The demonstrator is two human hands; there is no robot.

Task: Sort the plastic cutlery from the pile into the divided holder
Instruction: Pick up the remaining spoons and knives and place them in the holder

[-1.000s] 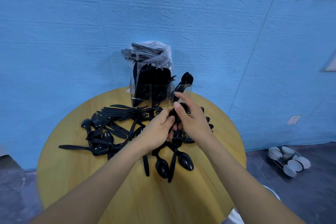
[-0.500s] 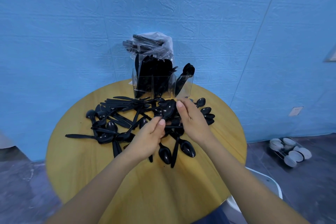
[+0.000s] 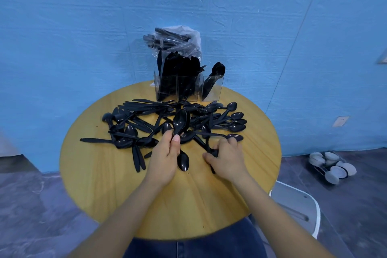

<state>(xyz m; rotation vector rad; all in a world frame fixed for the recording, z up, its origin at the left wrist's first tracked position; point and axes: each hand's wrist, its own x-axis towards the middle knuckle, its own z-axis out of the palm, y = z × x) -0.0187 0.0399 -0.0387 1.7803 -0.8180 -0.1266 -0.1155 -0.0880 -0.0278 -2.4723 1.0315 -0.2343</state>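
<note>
Cutlery pile [image 3: 146, 123], all black plastic, sprawls over the far half of the round wooden table [image 3: 100, 184], reaching from nine o'clock to three. Left hand [image 3: 164, 159] at the centre grips a bunch of spoons [image 3: 181, 120], bowls raised toward twelve. Divided holder [image 3: 188, 88], clear, stands at the twelve o'clock edge, two compartments packed dark, the rightmost holding spoons. Right hand [image 3: 227, 158], toward four o'clock, curls its fingers round a utensil handle [image 3: 211, 148] among the pile.
</note>
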